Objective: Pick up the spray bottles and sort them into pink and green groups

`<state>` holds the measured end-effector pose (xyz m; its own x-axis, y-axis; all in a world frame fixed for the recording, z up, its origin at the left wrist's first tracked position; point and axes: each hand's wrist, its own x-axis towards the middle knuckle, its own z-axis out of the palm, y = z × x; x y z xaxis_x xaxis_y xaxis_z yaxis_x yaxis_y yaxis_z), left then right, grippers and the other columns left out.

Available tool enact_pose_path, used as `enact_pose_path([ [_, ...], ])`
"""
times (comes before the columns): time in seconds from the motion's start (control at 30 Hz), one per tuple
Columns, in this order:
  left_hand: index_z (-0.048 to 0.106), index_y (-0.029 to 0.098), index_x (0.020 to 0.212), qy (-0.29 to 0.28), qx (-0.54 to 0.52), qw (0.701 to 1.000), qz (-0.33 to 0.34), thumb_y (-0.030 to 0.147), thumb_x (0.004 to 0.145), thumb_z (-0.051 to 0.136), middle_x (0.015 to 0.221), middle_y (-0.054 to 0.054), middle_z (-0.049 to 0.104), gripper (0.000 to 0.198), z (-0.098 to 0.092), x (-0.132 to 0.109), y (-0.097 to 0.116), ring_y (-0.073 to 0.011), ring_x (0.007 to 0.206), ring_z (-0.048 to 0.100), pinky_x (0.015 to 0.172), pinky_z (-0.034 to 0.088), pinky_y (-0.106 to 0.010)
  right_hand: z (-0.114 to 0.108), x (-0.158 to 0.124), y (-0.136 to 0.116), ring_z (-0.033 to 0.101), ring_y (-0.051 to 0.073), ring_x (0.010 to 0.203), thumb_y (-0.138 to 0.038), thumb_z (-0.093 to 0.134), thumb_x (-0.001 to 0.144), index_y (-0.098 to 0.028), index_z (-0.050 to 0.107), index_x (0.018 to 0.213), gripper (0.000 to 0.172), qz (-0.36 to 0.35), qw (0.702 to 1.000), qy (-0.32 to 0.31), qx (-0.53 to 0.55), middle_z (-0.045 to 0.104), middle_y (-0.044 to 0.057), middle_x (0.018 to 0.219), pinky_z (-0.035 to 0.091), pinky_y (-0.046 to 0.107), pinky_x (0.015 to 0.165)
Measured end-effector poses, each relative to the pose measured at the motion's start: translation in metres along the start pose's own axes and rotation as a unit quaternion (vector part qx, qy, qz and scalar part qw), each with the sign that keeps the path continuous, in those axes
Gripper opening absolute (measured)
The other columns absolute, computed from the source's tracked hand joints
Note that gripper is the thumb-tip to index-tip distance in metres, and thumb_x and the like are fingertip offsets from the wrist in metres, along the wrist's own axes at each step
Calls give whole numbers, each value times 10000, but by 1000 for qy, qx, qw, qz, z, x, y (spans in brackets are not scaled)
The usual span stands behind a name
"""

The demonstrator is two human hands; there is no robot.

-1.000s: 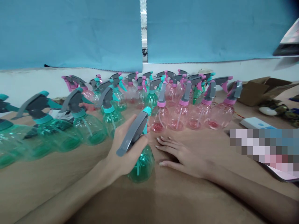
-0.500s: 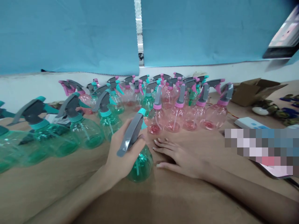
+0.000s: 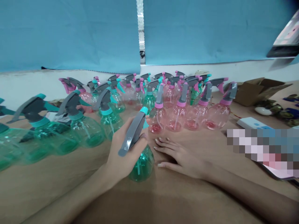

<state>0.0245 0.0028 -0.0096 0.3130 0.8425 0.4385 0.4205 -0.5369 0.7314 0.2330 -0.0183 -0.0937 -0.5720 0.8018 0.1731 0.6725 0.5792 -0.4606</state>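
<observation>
My left hand [image 3: 123, 149] is wrapped round the neck of a green spray bottle [image 3: 142, 165] with a grey trigger head and teal nozzle, which stands on the brown table [image 3: 163, 199]. Just right of that bottle, my right hand [image 3: 179, 154] lies flat on the table with its fingers stretched out, holding nothing. A row of pink spray bottles [image 3: 184, 115] stands right behind my hands.
Several green spray bottles [image 3: 84, 127] line the left side, with more pink and green ones massed at the back below the blue curtain [image 3: 70, 34]. An open cardboard box [image 3: 254, 90] and a white flat device [image 3: 253, 123] sit at the right.
My hands and the held bottle stay as they were; only the view has shifted slightly.
</observation>
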Motion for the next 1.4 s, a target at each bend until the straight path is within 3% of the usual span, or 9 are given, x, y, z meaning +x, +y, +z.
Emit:
enact_pose_path([
  [0.5,504,243,884,10,-26,999,17,166,781,503,664,52,505,129,2,1,-1,-141,586,486,551,371,-278,1,0,0,246,217,1386,-571,419,902,-182,395,1394,628,0,1000,0,-15,336,74,1478,225,455,1134],
  [0.93,530,241,915,11,-22,1000,11,143,760,494,683,49,548,187,2,2,0,-137,585,501,545,381,-269,0,0,0,251,220,1383,-555,428,905,-188,393,1395,612,-3,1000,4,-17,345,76,1472,232,462,1131],
  [1.4,502,235,789,10,-14,1000,12,119,734,483,685,43,576,130,2,1,0,-137,592,526,544,401,-271,0,-1,-1,258,218,1381,-551,430,906,-198,380,1402,612,0,1000,4,-14,339,77,1476,231,462,1131],
])
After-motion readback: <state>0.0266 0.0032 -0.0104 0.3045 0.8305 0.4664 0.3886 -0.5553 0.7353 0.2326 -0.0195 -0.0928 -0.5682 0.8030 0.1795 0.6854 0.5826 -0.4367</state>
